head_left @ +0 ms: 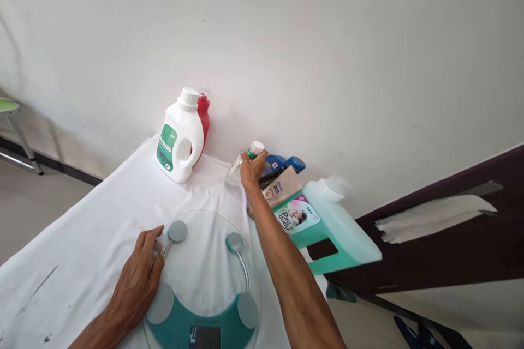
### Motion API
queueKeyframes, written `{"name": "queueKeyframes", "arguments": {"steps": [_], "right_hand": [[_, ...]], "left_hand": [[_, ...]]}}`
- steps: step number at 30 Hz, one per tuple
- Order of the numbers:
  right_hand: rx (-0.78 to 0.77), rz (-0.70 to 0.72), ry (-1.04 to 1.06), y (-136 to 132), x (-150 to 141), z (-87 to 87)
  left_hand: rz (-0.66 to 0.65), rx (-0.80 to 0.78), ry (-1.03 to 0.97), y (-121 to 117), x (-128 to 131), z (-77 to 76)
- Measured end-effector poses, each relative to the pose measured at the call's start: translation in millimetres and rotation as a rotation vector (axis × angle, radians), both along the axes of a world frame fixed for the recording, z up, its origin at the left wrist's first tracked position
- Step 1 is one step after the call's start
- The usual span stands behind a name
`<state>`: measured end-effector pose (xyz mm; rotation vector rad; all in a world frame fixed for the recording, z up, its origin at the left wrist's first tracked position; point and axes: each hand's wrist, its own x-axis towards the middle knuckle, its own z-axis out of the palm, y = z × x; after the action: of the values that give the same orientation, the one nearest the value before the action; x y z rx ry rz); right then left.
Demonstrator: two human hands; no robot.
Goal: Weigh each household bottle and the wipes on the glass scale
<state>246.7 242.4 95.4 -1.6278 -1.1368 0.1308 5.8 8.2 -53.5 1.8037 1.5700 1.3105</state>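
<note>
My right hand (252,168) reaches to the back of the table, with its fingers wrapped round a small clear bottle (234,171) that has a white cap and a green label. My left hand (141,270) rests at the left edge of a round glass bathroom scale (184,313), fingers stretched out and holding nothing that I can see. The scale has grey round pads, a teal front and a dark display. Right of the bottle are a blue bottle (277,163) and a pinkish-beige box (284,185), both partly hidden by my right hand and forearm.
A white detergent jug (180,136) stands at the back left, before a red bottle (203,114). At the right edge is a large turquoise jug (315,218). A white cloth (98,234) covers the table, which meets the wall. A green-topped stool (9,106) stands far left.
</note>
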Motion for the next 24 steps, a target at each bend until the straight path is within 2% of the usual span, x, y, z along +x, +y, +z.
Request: {"name": "queueKeyframes", "arguments": {"steps": [3, 7, 11, 14, 17, 19, 21, 23, 24], "right_hand": [[-0.006, -0.076, 0.003, 41.6, 15.9, -7.2], [-0.028, -0.132, 0.008, 64.4, 34.2, -23.7], [-0.063, -0.139, 0.006, 68.0, 44.8, -27.1], [-0.039, -0.135, -0.013, 60.6, 43.2, -17.9], [0.057, -0.126, -0.081, 40.2, 23.7, -5.6], [0.181, -0.005, -0.123, 21.1, -3.1, 0.8], [0.275, 0.276, -0.071, 2.5, -38.7, 4.2], [0.191, 0.597, 0.082, -11.0, -75.4, 4.2], [0.134, 0.655, 0.141, -14.8, -91.5, 3.0]], "left_hand": [[0.008, 0.008, -0.034, -0.3, 2.3, -0.1], [0.016, -0.011, -0.055, -1.9, 4.2, -0.7], [0.011, -0.035, -0.072, -3.7, 6.0, 1.5], [-0.003, -0.037, -0.084, -4.3, 7.1, 2.7], [-0.011, -0.034, -0.099, -4.7, 7.8, 0.5], [-0.017, -0.037, -0.108, -4.9, 8.0, -2.0], [-0.024, -0.043, -0.115, -4.8, 8.0, -4.0], [-0.024, -0.049, -0.119, -4.7, 8.0, -4.8], [-0.021, -0.051, -0.12, -4.7, 8.1, -4.5]]}}
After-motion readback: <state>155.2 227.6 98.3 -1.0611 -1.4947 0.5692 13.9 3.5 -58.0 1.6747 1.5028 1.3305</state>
